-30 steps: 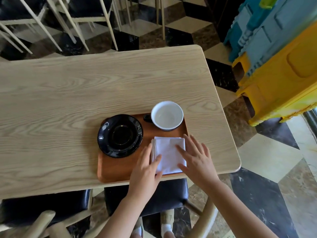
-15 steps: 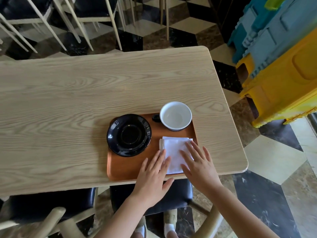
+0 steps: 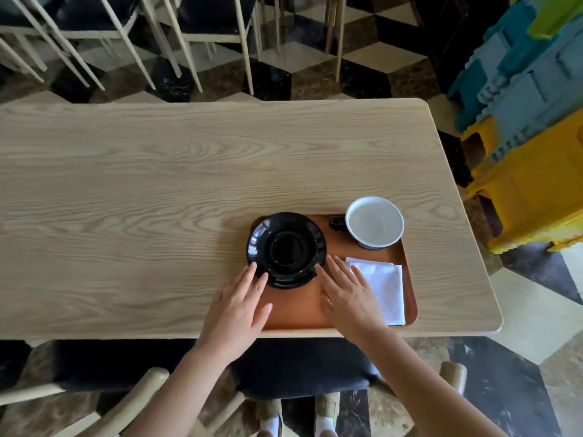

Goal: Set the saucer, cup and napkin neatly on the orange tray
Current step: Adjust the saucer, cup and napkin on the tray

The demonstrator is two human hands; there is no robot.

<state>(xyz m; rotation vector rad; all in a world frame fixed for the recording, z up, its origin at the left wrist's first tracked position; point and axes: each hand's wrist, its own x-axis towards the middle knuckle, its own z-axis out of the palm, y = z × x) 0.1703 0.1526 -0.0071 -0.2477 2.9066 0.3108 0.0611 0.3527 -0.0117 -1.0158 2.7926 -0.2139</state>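
Observation:
An orange tray point(image 3: 293, 313) lies at the near right of the wooden table. A black saucer point(image 3: 285, 249) rests on its far left part, overhanging the tray's left edge. A cup point(image 3: 374, 222), white inside with a dark handle, stands in the far right corner. A folded white napkin point(image 3: 386, 287) lies flat along the right side. My left hand point(image 3: 235, 307) is flat with fingers apart, fingertips at the saucer's near left rim. My right hand point(image 3: 348, 296) is spread on the tray between saucer and napkin, its fingertips near the saucer's right rim. Neither hand holds anything.
The table point(image 3: 157, 190) stretches far to the left. A dark padded chair point(image 3: 303, 364) sits under the near edge. Pale-legged chairs point(image 3: 189, 33) stand beyond the far edge. Yellow and blue plastic crates point(image 3: 530, 127) are stacked to the right.
Both hands left the napkin and moved left to either side of the saucer. The napkin lies flat on the tray. The view has shifted.

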